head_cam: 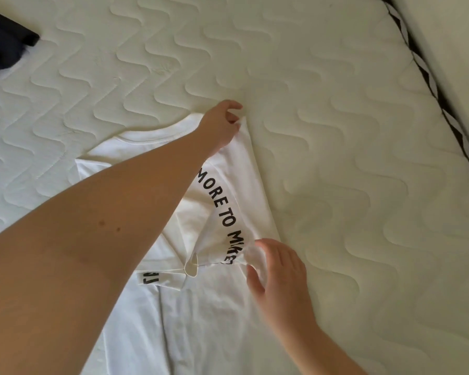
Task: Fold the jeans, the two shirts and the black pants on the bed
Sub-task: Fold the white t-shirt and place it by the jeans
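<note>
While lying on the bed (336,77), white shirt (201,307) being folded: left hand (220,125) fingers pinching far corner, right hand (276,277) fingers pinching near edge; next, likely laying and smoothing that fold.

One white shirt (220,212), two hands (222,125) (279,272)

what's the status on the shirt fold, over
Left hand pinches white shirt at far edge. Right hand grips near fold. Dark garment far left, clear.
</note>
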### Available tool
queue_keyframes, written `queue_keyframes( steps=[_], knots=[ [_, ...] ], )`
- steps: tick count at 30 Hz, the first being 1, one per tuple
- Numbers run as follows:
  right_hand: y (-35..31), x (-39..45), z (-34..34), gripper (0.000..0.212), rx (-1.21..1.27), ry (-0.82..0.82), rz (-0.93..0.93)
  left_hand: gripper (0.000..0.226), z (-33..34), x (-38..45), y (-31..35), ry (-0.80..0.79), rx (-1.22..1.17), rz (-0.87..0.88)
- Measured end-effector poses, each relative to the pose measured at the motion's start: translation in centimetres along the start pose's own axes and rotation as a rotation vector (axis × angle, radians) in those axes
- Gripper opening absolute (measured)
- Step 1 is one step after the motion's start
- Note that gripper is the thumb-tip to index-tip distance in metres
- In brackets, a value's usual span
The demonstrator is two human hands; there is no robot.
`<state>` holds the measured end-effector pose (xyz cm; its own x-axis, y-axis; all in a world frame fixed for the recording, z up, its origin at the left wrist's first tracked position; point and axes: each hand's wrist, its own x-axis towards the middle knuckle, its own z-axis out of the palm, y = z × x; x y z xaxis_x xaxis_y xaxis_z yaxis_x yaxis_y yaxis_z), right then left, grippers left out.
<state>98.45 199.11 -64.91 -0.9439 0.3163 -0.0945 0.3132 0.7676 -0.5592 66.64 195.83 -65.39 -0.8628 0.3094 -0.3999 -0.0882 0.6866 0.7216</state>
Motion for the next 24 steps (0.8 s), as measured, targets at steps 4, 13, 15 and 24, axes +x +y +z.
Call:
queue_keyframes(
  steps=[4,13,15,24],
  knots=[
    [1.5,-2.1,-0.2,0.054,-0.162,0.004,0.004,0.034,0.2,-2.9,-0.1,0.167,0.181,0.194],
    [2.7,-7.7,0.6,0.043,-0.399,-0.016,-0.025,0.046,5.3,-22.6,-3.8,0.083,0.144,0.019],
    [3.1,-9.1,0.6,0.036,-0.421,-0.019,-0.030,0.049,7.0,-26.7,-6.1,0.044,0.115,-0.149],
    [3.7,-13.4,-1.4,0.023,-0.559,-0.173,0.073,0.030,11.5,-30.3,-6.7,-0.017,-0.254,-0.520]
  ],
)
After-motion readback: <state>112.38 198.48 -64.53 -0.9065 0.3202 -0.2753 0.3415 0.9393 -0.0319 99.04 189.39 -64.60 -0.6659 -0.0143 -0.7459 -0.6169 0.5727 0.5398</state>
